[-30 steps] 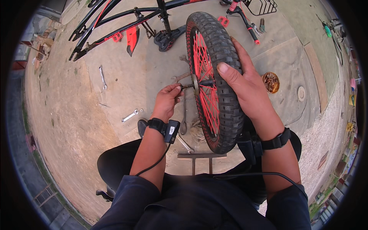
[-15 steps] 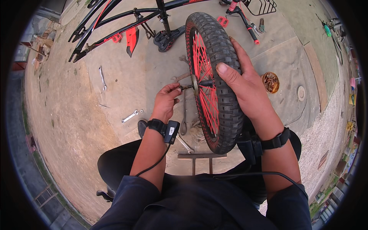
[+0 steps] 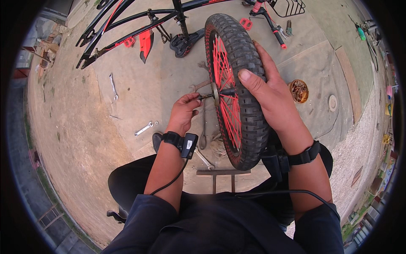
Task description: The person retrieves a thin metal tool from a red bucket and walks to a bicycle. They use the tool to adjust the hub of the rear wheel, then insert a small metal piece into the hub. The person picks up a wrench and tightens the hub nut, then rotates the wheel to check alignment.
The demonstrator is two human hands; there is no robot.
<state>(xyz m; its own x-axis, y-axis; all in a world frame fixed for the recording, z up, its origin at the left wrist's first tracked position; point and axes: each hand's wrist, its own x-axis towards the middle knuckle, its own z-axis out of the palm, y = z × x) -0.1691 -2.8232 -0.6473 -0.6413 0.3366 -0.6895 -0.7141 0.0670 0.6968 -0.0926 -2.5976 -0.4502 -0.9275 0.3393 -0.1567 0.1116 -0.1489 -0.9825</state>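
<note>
I am steadying a small bicycle wheel (image 3: 234, 91) upright over the bench between my knees, my right hand (image 3: 270, 95) clamped across its knobby black tyre, thumb hooked over the tread. My left hand (image 3: 182, 113) is pinching its fingertips shut on the axle end (image 3: 206, 96) jutting from the hub among the red spokes. As I judge it, the wheel is resting on one grip alone; a slackening hand could be letting it roll sideways, and any small nut coming off the axle could be dropping into the dust. The ground is bare, cracked concrete outdoors, with wrenches (image 3: 144, 128) lying scattered, a black bicycle frame (image 3: 139, 19) lying beyond, and a rusty tin of parts (image 3: 298, 90) sitting just right of the wheel.
</note>
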